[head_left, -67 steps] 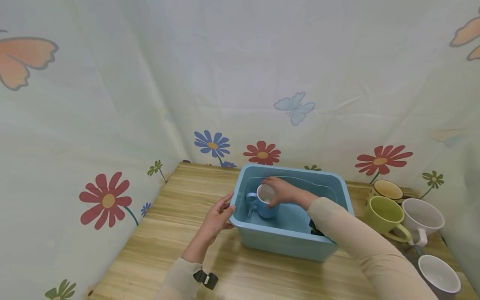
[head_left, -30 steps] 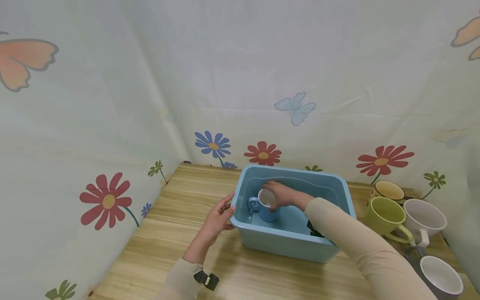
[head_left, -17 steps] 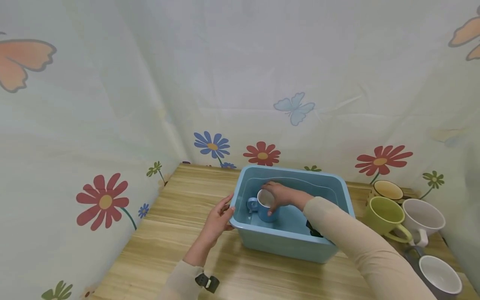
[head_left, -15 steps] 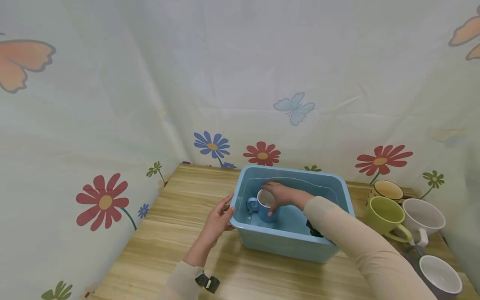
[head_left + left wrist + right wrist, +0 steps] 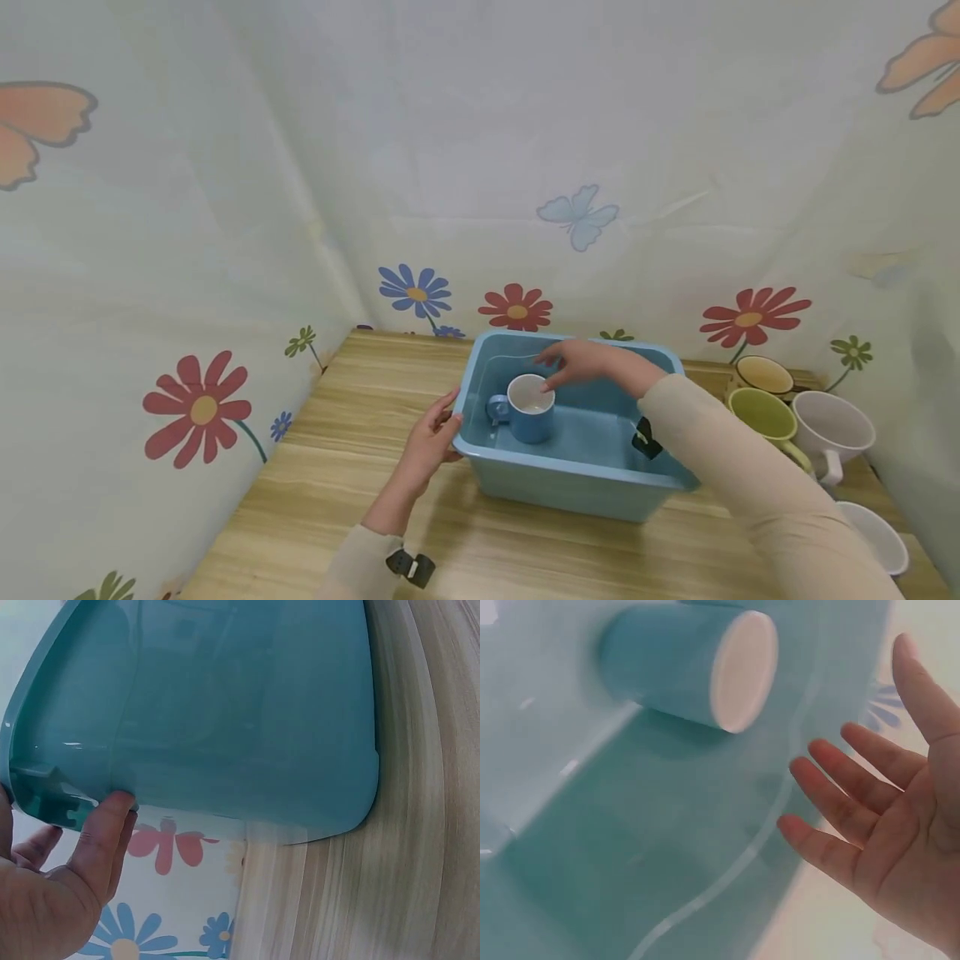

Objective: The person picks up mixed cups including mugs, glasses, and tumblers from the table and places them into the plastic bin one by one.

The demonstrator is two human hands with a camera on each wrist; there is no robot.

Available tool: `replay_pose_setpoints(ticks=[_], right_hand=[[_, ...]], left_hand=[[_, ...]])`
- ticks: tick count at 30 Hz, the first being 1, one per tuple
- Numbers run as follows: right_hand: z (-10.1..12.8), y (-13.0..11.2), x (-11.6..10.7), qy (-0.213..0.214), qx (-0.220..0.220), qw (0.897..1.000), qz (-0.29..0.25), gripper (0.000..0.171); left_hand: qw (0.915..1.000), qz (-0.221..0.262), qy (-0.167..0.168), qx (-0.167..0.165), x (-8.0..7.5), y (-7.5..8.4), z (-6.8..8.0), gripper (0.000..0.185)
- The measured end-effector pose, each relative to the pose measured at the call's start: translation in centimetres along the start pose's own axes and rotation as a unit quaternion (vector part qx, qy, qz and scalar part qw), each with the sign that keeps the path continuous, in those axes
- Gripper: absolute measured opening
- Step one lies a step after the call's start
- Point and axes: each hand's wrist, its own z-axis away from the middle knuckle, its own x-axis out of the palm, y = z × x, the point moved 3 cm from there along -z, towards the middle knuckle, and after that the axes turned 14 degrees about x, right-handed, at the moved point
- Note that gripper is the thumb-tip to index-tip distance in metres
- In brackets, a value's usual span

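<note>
Fingers (image 5: 855, 799) of the right hand (image 5: 588, 362) are now spread and straight, clear of the sky-blue ceramic mug with the white inside (image 5: 529, 408); half a second ago they were still curled over its rim. That hand has lifted off and hovers just above and behind the mug, inside the pale blue rectangular plastic tub (image 5: 577, 487), holding nothing. The right wrist view confirms it: open palm, a gap between fingertips and mug.

Left standing by itself, the mug sits upright on the tub's floor, in the tub's left half, handle pointing toward the tub's left wall. It looks settled, so I'd judge the placing of this mug as done and the right hand free for something else.

At the tub's left end, the left hand (image 5: 429, 440) has not shifted: its fingers (image 5: 105, 836) lie extended against the outer wall and rim, steadying the tub rather than gripping it.

Beyond the tub's right end on the light wooden table (image 5: 345, 467) wait more mugs: an olive-green one (image 5: 757, 415), a yellow-lined one (image 5: 765, 375) behind it, a white one (image 5: 832, 437), and a grey one with a white inside (image 5: 870, 537) at the table's edge. A flower-and-butterfly printed curtain (image 5: 480, 167) hangs behind the tub.
</note>
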Motion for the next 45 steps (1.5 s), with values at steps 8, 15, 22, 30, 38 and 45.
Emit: replay_pose_setpoints(ticks=[8, 15, 22, 30, 38, 45], right_hand=[[3.2, 0.3, -2.7, 0.047, -0.038, 0.997, -0.045, 0.055], [5.9, 0.5, -3.5, 0.091, -0.048, 0.99, -0.093, 0.05], [8.7, 0.5, -4.1, 0.13, -0.052, 0.985, -0.1, 0.048], [11.6, 1.5, -3.9, 0.173, -0.052, 0.977, -0.117, 0.044], [15.0, 3.0, -2.7, 0.226, -0.018, 0.966, -0.126, 0.042], [17.1, 5.0, -0.6, 0.281, 0.008, 0.947, -0.154, 0.041]], left_hand=[[0.9999, 0.003, 0.004, -0.012, -0.2, -0.1, 0.0, 0.052], [0.9999, 0.004, 0.002, -0.013, -0.1, -0.1, 0.0, 0.053], [0.9999, 0.01, 0.002, -0.013, -0.1, -0.1, 0.1, 0.052], [0.9999, 0.008, 0.005, -0.011, -0.2, -0.2, -0.1, 0.052], [0.9999, 0.006, 0.002, -0.012, -0.1, 0.0, -0.2, 0.052], [0.9999, 0.009, 0.001, -0.011, -0.1, -0.3, -0.2, 0.052]])
